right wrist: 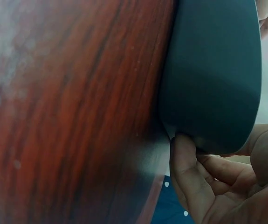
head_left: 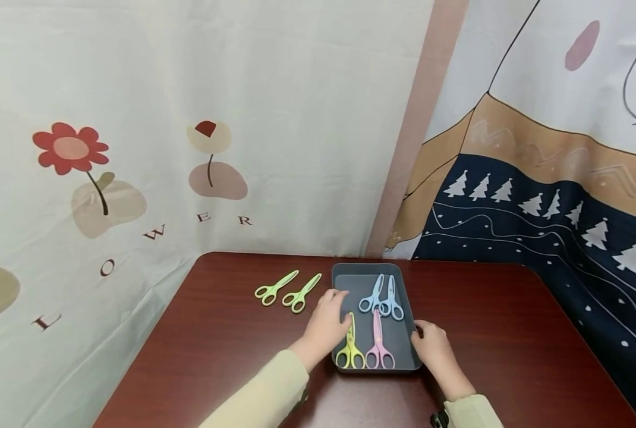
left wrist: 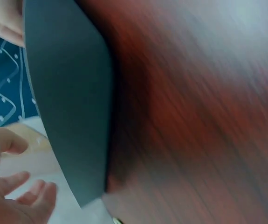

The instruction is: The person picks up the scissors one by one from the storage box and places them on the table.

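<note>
A dark grey tray [head_left: 350,276] lies on the table with several scissors in it. Two blue scissors, one on the left [head_left: 375,291] and one on the right [head_left: 391,291], are in its far half. Yellow-green scissors [head_left: 351,340] and pink scissors [head_left: 377,334] lie in the near half, handles toward the front. My left hand [head_left: 324,324] hovers at the tray's left edge, its thumb near the yellow-green scissors' tip; the left wrist view shows its fingers [left wrist: 40,196] loosely spread, holding nothing. With thumb and fingers, my right hand [head_left: 437,351] grips the tray's right side.
Two light green scissors, one farther left [head_left: 277,286] and one nearer the tray [head_left: 304,290], lie on the brown table [head_left: 232,351]. Behind the table hangs a printed curtain [head_left: 307,119], with a dark blue patterned section [head_left: 489,226] at the right.
</note>
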The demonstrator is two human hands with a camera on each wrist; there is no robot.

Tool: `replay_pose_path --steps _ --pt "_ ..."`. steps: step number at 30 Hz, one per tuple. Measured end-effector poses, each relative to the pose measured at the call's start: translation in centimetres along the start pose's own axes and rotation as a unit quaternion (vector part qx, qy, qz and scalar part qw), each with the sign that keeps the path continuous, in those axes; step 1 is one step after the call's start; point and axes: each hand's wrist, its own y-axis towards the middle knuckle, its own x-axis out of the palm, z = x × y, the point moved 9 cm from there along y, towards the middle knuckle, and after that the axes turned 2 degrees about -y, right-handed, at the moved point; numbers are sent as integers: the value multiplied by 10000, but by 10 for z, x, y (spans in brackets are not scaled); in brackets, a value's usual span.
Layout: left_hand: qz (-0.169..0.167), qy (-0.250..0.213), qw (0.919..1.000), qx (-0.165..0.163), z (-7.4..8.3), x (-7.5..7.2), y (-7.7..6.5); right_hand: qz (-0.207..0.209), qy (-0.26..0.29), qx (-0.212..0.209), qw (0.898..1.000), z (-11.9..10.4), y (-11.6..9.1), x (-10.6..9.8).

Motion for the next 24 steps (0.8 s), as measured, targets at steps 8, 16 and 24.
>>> replay_pose_path --steps 8,16,24 --pt "-505 173 9984 -175 29 27 -12 -56 -167 -31 9998 0 1 -1" --pt "-951 787 9908 -555 44 49 -22 -64 -144 -38 9999 -3 -1 -2" --pt "-883 991 9863 -979 49 58 -24 -18 -146 -71 9999 -6 -2 -4"
